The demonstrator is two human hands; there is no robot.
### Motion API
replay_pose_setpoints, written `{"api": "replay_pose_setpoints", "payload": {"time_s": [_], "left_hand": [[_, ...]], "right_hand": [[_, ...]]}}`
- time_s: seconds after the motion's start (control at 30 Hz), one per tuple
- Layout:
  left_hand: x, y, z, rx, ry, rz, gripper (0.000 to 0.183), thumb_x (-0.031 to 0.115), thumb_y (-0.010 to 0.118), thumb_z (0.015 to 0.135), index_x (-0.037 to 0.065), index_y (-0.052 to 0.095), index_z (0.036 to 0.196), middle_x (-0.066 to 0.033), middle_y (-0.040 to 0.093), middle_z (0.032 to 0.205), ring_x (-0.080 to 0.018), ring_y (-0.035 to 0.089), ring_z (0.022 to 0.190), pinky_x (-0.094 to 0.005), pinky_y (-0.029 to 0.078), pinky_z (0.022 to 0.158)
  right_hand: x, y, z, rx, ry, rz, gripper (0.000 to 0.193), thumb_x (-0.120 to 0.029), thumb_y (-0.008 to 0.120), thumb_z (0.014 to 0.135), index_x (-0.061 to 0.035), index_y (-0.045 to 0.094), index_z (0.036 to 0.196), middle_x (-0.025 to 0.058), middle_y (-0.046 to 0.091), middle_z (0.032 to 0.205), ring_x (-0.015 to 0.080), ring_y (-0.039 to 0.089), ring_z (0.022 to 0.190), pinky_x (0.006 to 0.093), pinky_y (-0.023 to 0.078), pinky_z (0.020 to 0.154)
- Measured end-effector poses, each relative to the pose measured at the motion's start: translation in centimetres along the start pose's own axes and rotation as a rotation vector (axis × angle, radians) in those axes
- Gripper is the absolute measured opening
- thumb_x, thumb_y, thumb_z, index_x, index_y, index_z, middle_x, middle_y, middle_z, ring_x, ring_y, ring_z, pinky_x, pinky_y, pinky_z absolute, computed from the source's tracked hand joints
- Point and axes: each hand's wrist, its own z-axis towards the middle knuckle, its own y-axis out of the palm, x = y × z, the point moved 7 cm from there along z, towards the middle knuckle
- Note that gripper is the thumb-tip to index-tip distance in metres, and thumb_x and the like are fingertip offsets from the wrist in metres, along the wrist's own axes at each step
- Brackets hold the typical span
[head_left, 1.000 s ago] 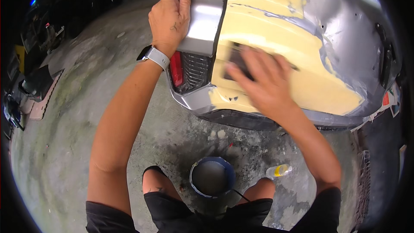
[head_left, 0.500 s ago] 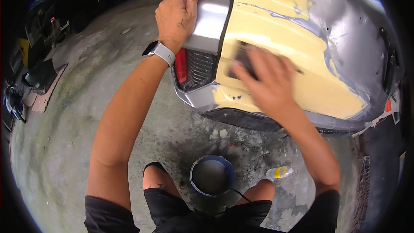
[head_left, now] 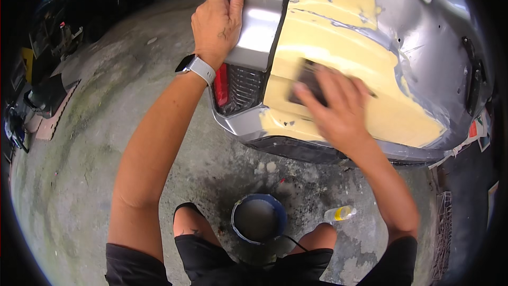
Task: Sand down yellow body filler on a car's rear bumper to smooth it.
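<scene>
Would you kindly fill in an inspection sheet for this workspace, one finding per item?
Surface: concrete floor, grey and stained.
Items in use: dark block against the yellow patch on the silver car body.
Clutter: blue bucket of cloudy liquid; bottle lying on its side.
Hands: left hand at the silver panel; right hand on the block.
Cables: thin dark line beside the bucket, cord or handle unclear.
Surroundings: dark vehicle, upper left.

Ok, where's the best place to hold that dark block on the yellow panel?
Probably across its outer face, coming from the right, as the right hand does: the dark block looks flat and lies against the yellow panel, leaving that face exposed.
</scene>
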Motion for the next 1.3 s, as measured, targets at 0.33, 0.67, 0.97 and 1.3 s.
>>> {"api": "replay_pose_setpoints", "payload": {"time_s": [0.33,0.67,0.97,1.3], "left_hand": [[-1.0,-0.9,0.0,-0.035,-0.04,0.044,0.036,0.043,0.065,0.105,0.009,0.053,0.108,-0.0127,0.072,0.074,-0.0433,0.07,0.074,-0.0529,0.053,0.067],[-1.4,-0.1,0.0,-0.03,-0.058,0.073,0.033,0.039,0.067,0.105,0.008,0.054,0.107,-0.0123,0.072,0.077,-0.0372,0.072,0.071,-0.0459,0.055,0.066],[-0.2,-0.3,0.0,-0.025,-0.026,0.027,0.035,0.041,0.067,0.105,0.009,0.053,0.107,-0.0125,0.073,0.077,-0.0394,0.071,0.071,-0.0485,0.055,0.067],[-1.3,-0.6,0.1,-0.026,-0.033,0.083,0.034,0.04,0.066,0.106,0.009,0.053,0.108,-0.0137,0.073,0.079,-0.0403,0.071,0.073,-0.049,0.054,0.067]], "right_hand": [[2.0,-1.5,-0.7,-0.053,0.039,0.076,0.047,-0.014,0.072,0.083,-0.0224,0.075,0.129,0.0112,0.063,0.145,0.0273,0.057,0.131,0.0477,0.039,0.107],[-4.2,3.8,7.2,-0.056,-0.069,0.125,0.044,-0.014,0.064,0.09,-0.0148,0.069,0.134,0.0104,0.056,0.153,0.0279,0.055,0.134,0.0505,0.038,0.109],[4.0,-3.1,-2.3,-0.069,0.094,0.086,0.056,-0.011,0.082,0.077,-0.0251,0.075,0.131,0.0123,0.065,0.145,0.0289,0.06,0.129,0.0482,0.035,0.108],[0.5,0.3,3.7,-0.167,0.048,0.081,0.046,-0.012,0.071,0.087,-0.0186,0.072,0.133,0.0124,0.056,0.152,0.0283,0.054,0.135,0.0496,0.037,0.109]]}}
